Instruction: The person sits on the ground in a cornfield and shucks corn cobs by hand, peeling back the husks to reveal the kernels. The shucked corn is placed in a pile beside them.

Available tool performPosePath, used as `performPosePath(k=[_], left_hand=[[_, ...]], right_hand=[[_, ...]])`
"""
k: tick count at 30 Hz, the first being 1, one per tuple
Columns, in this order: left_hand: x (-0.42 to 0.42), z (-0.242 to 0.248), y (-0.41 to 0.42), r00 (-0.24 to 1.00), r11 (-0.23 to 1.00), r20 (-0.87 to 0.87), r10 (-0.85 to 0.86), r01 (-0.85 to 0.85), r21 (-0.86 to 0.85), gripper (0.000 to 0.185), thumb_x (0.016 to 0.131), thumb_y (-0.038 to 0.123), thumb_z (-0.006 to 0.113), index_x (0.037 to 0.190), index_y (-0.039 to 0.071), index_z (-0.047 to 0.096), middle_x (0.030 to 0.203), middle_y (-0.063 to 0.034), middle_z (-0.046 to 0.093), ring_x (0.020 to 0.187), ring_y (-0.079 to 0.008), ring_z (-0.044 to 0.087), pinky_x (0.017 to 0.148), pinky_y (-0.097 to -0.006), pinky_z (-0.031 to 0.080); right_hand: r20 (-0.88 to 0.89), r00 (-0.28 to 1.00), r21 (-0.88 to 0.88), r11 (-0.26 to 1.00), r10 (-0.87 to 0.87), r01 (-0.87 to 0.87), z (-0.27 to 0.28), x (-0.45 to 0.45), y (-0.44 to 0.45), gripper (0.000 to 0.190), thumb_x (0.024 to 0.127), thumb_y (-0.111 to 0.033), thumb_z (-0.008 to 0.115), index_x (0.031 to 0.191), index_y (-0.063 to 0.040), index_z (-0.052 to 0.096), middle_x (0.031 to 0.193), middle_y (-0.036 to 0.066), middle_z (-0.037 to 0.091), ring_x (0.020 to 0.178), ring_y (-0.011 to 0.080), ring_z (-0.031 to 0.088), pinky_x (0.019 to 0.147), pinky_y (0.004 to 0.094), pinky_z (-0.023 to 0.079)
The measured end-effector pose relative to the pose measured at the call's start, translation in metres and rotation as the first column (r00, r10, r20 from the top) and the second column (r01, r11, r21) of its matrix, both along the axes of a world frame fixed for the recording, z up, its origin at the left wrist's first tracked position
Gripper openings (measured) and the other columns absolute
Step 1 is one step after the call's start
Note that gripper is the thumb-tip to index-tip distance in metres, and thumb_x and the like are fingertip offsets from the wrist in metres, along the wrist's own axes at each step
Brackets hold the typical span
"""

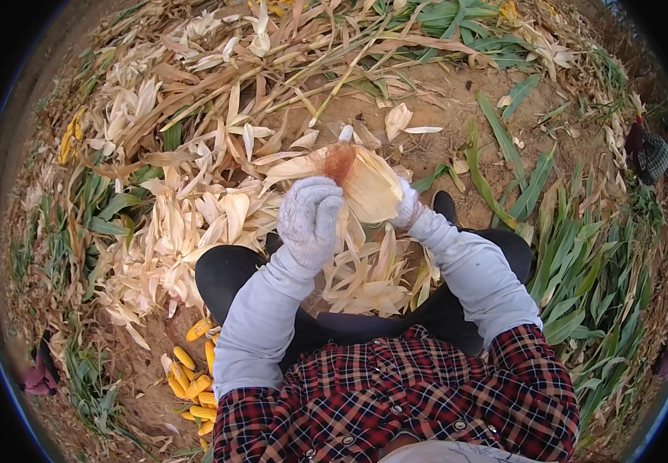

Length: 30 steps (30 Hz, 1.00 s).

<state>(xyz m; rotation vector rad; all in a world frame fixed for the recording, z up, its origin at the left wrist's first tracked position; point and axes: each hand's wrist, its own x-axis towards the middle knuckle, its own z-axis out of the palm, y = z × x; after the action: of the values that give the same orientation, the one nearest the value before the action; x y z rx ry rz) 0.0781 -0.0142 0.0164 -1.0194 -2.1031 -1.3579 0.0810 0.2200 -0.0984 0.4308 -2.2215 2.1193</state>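
Observation:
Both hands wear white knit gloves and are raised above my knees, around one ear of corn wrapped in dry husk. The pale husk leaves [373,184] are spread wide, and a tuft of reddish-brown corn silk [340,162] sticks out between them. My left hand [311,219] has its fingers curled shut on the husk, right beside the silk. At the other side, my right hand [407,205] grips the husk, its fingers mostly hidden behind a broad leaf. No kernels show on this ear. Loose stripped husks [369,278] lie on the ground between my legs.
A large heap of dry husks [178,243] lies to my left. Husked yellow cobs [195,388] are piled by my left hip. Green corn stalks [577,272] lie on the right, dry stalks [276,69] ahead. Another person [649,150] is at the far right edge.

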Motion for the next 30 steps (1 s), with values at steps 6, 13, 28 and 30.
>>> performPosePath(k=[6, 13, 28, 30], left_hand=[[-0.022, 0.003, 0.014, 0.839, 0.778, 0.545, 0.010, -0.349, 0.523, 0.022, 0.108, 0.012, 0.057, 0.126, 0.001, 0.063, 0.124, -0.0069, 0.066, 0.111, -0.0131, 0.062, 0.099, -0.0300, 0.052], [-0.040, -0.012, 0.027, 0.780, 0.785, 0.602, -0.169, -0.263, 0.561, 0.026, 0.109, 0.017, 0.058, 0.128, 0.001, 0.064, 0.120, -0.0074, 0.068, 0.108, -0.0139, 0.063, 0.097, -0.0300, 0.053], [-0.066, 0.014, 0.024, 0.396, 0.713, 0.793, -0.464, -0.364, 0.599, 0.051, 0.107, 0.051, 0.057, 0.104, 0.002, 0.070, 0.066, 0.0005, 0.053, 0.056, -0.0127, 0.047, 0.063, -0.0299, 0.053], [-0.066, 0.017, 0.026, 0.400, 0.695, 0.768, -0.499, -0.345, 0.631, 0.051, 0.108, 0.051, 0.056, 0.099, 0.002, 0.070, 0.058, 0.0044, 0.041, 0.050, -0.0105, 0.038, 0.060, -0.0299, 0.050]], right_hand=[[-0.049, 0.991, 0.368, 0.920, -0.125, 0.134, 0.023, 0.008, -0.010, 0.071, 0.079, -0.031, 0.086, 0.138, -0.002, 0.059, 0.127, 0.020, 0.069, 0.118, 0.0340, 0.067, 0.103, 0.0399, 0.054], [0.157, 0.979, 0.634, 0.773, -0.133, 0.004, 0.075, 0.028, -0.036, 0.081, 0.075, -0.040, 0.089, 0.139, -0.002, 0.057, 0.121, 0.022, 0.071, 0.112, 0.0350, 0.071, 0.097, 0.0417, 0.056], [0.444, 0.895, 0.390, 0.907, -0.032, -0.161, 0.102, 0.038, -0.040, 0.086, 0.076, -0.041, 0.090, 0.144, -0.002, 0.055, 0.119, 0.017, 0.072, 0.103, 0.0238, 0.072, 0.091, 0.0357, 0.057], [0.440, 0.898, 0.354, 0.923, -0.022, -0.151, 0.102, 0.038, -0.039, 0.085, 0.076, -0.040, 0.089, 0.144, -0.001, 0.054, 0.110, 0.015, 0.072, 0.091, 0.0210, 0.072, 0.081, 0.0345, 0.058]])
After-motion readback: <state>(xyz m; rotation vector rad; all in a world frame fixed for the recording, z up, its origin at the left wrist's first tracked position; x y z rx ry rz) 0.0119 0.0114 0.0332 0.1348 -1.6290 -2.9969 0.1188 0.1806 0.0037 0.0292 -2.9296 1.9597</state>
